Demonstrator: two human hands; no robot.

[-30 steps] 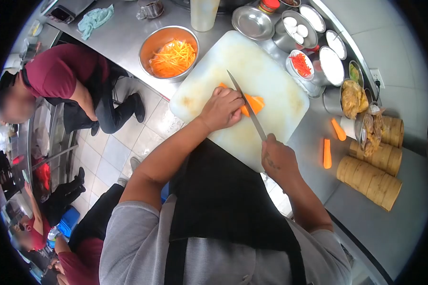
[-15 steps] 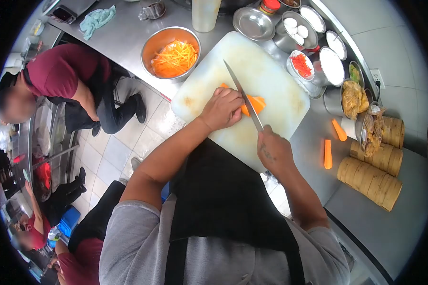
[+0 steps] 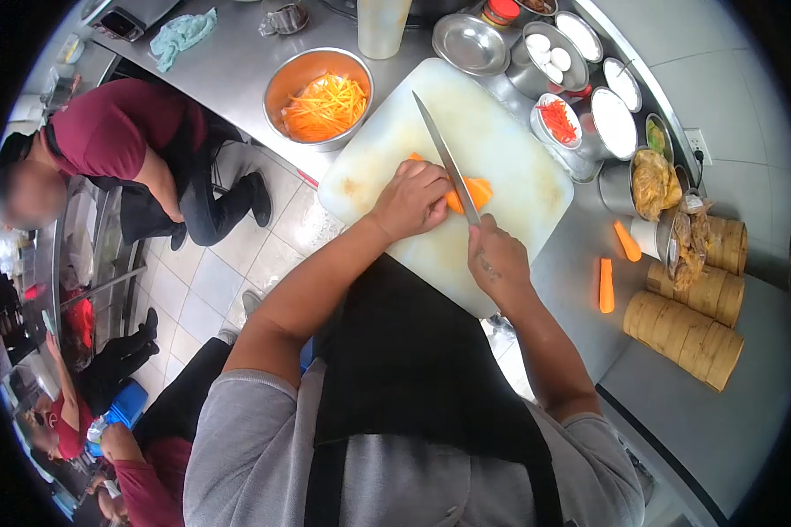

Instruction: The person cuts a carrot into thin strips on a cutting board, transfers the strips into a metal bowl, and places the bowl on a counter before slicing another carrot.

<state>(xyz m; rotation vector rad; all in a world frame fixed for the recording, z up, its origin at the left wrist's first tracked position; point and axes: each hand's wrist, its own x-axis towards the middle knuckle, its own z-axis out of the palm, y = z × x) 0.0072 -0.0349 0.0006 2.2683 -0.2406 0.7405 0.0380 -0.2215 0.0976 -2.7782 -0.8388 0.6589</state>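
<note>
My left hand (image 3: 411,202) is closed over a carrot on the white cutting board (image 3: 518,140), its fingers curled and pressed down. Orange carrot slices (image 3: 477,191) lie to the right of those fingers, partly under the blade. My right hand (image 3: 497,255) grips the handle of a long knife (image 3: 439,145), whose tip points up and left across the board. The blade runs close beside my left fingertips. Above the board's left corner stands a metal bowl (image 3: 368,88) holding shredded carrot (image 3: 327,107).
Two carrot pieces (image 3: 606,285) lie right of the board, near bamboo steamers (image 3: 684,341). Metal bowls, eggs (image 3: 560,59) and a bowl of red strips (image 3: 557,121) line the wall side. A person in maroon (image 3: 101,132) sits at left; other people are at lower left.
My right hand has moved slightly left and up, with the knife's handle end shifting the same way. My left hand stays in place. At lower left, a person's arm has moved.
</note>
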